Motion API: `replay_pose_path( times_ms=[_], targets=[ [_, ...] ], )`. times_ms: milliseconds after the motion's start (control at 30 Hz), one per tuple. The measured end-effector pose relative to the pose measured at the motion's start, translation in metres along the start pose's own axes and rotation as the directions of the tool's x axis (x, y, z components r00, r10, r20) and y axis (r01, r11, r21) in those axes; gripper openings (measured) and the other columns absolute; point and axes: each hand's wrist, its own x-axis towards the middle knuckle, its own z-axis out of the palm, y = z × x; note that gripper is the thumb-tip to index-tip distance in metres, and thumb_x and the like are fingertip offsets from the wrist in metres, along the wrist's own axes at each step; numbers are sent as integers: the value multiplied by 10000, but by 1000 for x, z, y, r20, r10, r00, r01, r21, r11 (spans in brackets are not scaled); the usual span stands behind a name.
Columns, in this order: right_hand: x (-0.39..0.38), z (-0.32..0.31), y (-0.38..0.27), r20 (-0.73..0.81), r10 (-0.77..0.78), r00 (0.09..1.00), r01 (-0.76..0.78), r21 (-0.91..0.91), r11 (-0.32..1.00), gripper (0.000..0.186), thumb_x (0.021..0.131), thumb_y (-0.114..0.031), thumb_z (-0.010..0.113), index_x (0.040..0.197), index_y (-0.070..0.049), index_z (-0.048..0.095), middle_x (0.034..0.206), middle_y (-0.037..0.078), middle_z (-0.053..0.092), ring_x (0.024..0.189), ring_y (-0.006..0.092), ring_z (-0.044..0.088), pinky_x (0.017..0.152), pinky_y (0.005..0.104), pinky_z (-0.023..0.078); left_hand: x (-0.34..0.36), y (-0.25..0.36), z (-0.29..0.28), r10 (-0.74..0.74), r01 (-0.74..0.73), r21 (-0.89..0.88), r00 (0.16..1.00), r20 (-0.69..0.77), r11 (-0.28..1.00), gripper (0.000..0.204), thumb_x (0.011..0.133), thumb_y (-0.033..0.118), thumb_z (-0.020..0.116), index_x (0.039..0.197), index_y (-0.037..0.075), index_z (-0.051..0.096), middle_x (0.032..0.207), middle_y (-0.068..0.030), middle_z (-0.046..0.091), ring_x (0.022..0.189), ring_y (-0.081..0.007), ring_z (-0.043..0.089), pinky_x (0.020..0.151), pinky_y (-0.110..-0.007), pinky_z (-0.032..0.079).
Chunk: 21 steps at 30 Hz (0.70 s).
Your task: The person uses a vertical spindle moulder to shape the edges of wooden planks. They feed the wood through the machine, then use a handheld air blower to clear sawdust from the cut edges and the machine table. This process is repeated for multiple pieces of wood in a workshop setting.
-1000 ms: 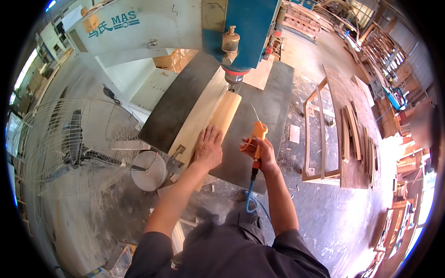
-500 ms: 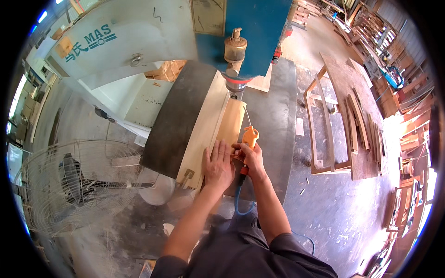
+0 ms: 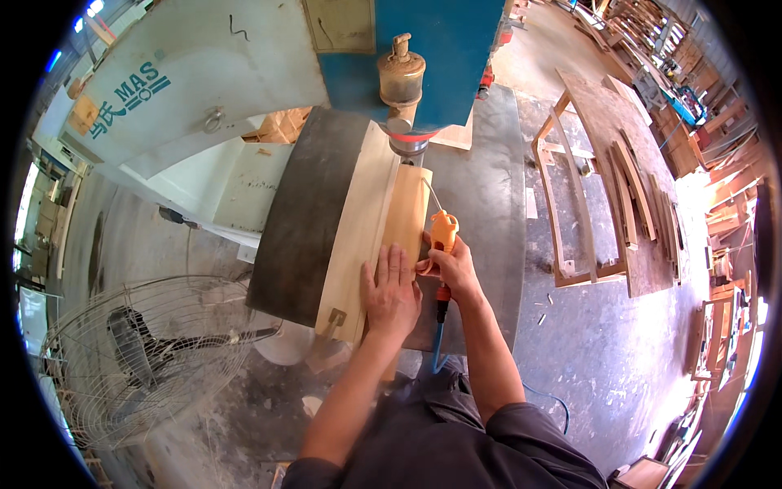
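Observation:
My left hand (image 3: 393,295) lies flat, fingers stretched forward, on a narrow wooden board (image 3: 407,205). The board rests on the dark metal machine table (image 3: 481,212), alongside a longer pale wooden strip (image 3: 358,220). In my right hand (image 3: 456,267) is an orange air blow gun (image 3: 444,231), its thin nozzle slanting forward over the board's right edge. A blue hose (image 3: 438,342) hangs from the gun's lower end. Just beyond the board's far end, a round metal guide (image 3: 409,148) comes down from the machine head; any blade there is too small to make out.
The teal machine housing (image 3: 456,65) bears a dusty oil cup (image 3: 401,77); a pale door (image 3: 204,57) stands to its left. A wire-caged fan (image 3: 155,359) is at the lower left. On the right, wooden strips (image 3: 631,191) lie on a brown panel (image 3: 586,122).
The view has shifted slightly, so the machine sits higher and further left. My left hand stays flat on the board, and the blow gun remains in my right hand, tilted a little differently.

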Motion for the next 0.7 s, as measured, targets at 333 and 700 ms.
replay_pose_path(
  times_ms=[333,700],
  targets=[
    [5,1,1,12,-37,999,38,-38,999,515,890,23,524,1399,81,469,1153,159,657,794,205,755,758,365,666,10,-1,1,8,-9,34,1000,16,999,716,934,245,662,1564,-5,433,1643,-180,421,1569,-342,321,1268,-616,195],
    [9,-1,-3,32,-45,998,48,-80,996,455,918,46,524,1370,84,478,1061,124,664,771,180,743,745,332,648,18,-1,3,3,-3,28,1000,0,1000,672,947,225,641,1554,1,457,1640,-185,441,1565,-328,350,1273,-596,194]
  ],
)
